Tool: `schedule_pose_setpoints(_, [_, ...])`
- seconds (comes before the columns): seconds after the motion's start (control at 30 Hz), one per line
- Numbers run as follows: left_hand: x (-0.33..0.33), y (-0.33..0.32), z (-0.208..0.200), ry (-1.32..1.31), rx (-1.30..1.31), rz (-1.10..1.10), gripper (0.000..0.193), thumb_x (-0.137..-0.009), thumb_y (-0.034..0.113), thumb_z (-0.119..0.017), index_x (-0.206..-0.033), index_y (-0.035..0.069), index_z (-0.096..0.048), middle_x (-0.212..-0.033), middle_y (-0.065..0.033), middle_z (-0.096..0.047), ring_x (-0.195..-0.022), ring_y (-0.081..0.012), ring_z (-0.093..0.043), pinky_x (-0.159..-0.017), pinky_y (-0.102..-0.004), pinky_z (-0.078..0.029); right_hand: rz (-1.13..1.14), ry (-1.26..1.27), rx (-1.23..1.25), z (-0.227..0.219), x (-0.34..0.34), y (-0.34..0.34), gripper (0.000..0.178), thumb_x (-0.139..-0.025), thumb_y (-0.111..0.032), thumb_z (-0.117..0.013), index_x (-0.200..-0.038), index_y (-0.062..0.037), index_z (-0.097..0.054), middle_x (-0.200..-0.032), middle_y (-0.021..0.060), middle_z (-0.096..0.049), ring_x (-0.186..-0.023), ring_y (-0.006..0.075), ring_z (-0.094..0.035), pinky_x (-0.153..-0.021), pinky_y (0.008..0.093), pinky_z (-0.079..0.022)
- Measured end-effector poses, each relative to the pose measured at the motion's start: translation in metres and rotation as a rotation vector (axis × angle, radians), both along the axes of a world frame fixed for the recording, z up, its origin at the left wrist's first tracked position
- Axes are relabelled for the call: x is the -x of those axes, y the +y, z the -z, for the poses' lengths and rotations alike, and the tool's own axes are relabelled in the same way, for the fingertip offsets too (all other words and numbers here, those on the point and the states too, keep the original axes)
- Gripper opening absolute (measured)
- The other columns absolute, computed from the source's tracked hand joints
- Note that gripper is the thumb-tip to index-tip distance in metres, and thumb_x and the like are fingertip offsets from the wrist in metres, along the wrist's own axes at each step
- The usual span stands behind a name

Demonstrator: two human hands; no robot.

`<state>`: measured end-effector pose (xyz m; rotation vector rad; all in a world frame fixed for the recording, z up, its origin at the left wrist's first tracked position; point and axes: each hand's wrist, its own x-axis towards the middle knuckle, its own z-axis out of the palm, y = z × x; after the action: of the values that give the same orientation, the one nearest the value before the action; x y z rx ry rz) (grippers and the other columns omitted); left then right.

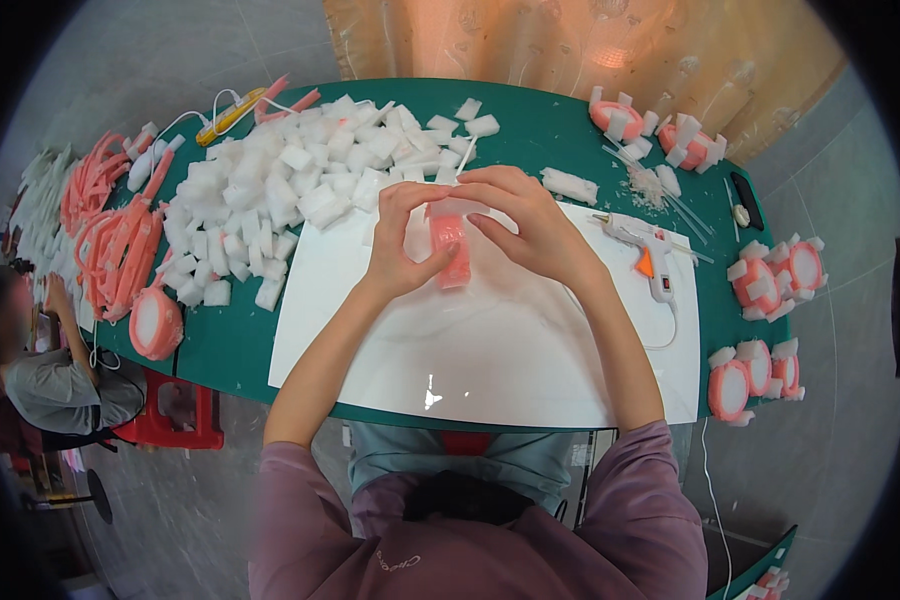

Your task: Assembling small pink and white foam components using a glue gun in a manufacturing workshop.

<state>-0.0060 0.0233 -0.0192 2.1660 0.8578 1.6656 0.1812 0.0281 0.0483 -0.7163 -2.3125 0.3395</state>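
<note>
The pink piece [454, 272] is held by the left hand [402, 243], seemingly for steadiness, right hand [528, 228] curled at two o'clock, grip unclear.

Lettering noted: one short line of thin, pale, handwriting-style script [402, 563] on the front of the purple shirt [530, 560], near the view's lower edge. Small, not crisp. Glue gun [658, 256] and yellow power strip [232, 117]: any print too small to read.
</note>
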Motion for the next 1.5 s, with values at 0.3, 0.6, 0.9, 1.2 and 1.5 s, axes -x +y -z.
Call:
schedule_pose_setpoints(0.3, [0.005, 0.003, 0.008, -0.083, 0.165, 0.131, 0.064, -0.066, 0.023, -0.064, -0.122, 0.009, -0.036, -0.123, -0.0085, -0.043, -0.117, -0.0262, -0.034, -0.097, -0.0382, -0.029, -0.007, 0.096, 0.048, 0.010, 0.011, 0.003, 0.042, -0.073, 0.011, -0.053, -0.104, -0.0146, -0.062, -0.106, 0.0081, -0.054, -0.092, 0.0237, -0.056, -0.075, 0.0292, -0.047])
schedule_pose_setpoints(0.6, [0.003, 0.002, 0.005, -0.040, 0.267, 0.150, 0.080, -0.064, 0.032, -0.070, -0.127, 0.012, -0.026, -0.134, -0.0111, -0.024, -0.125, -0.0281, -0.024, -0.099, -0.0429, -0.025, 0.031, 0.066, 0.122, 0.001, 0.004, 0.000, 0.039, -0.072, 0.010, -0.055, -0.102, -0.0134, -0.064, -0.103, 0.0064, -0.055, -0.091, 0.0216, -0.056, -0.075, 0.0287, -0.046])
schedule_pose_setpoints(0.9, [0.003, 0.008, 0.011, -0.029, 0.537, -0.143, 0.035, -0.082, 0.031, -0.059, -0.099, 0.005, -0.043, -0.097, -0.0085, -0.040, -0.089, -0.0181, -0.042, -0.071, -0.0303, -0.044, 0.108, 0.064, 0.208, 0.003, -0.004, 0.008, 0.035, -0.072, 0.007, -0.057, -0.101, -0.0112, -0.063, -0.101, 0.0054, -0.056, -0.089, 0.0196, -0.056, -0.073, 0.0275, -0.045])
schedule_pose_setpoints(1.2, [0.000, -0.001, 0.006, 0.055, 0.642, 0.051, 0.035, -0.080, 0.035, -0.059, -0.092, 0.004, -0.048, -0.092, -0.0086, -0.045, -0.092, -0.0211, -0.042, -0.079, -0.0317, -0.040, 0.140, 0.063, 0.174, 0.007, -0.015, 0.017, 0.032, -0.074, 0.004, -0.056, -0.103, -0.0091, -0.060, -0.098, 0.0076, -0.054, -0.086, 0.0235, -0.055, -0.072, 0.0299, -0.044])
schedule_pose_setpoints(1.5, [-0.004, -0.016, -0.006, 0.480, 0.355, -0.062, 0.061, -0.062, 0.016, -0.072, -0.114, 0.007, -0.043, -0.112, -0.0109, -0.041, -0.102, -0.0269, -0.045, -0.083, -0.0355, -0.042, 0.215, -0.008, 0.127, 0.013, -0.023, 0.021, 0.036, -0.072, -0.001, -0.060, -0.107, -0.0074, -0.052, -0.101, 0.0105, -0.054, -0.090, 0.0280, -0.055, -0.075, 0.0343, -0.045])
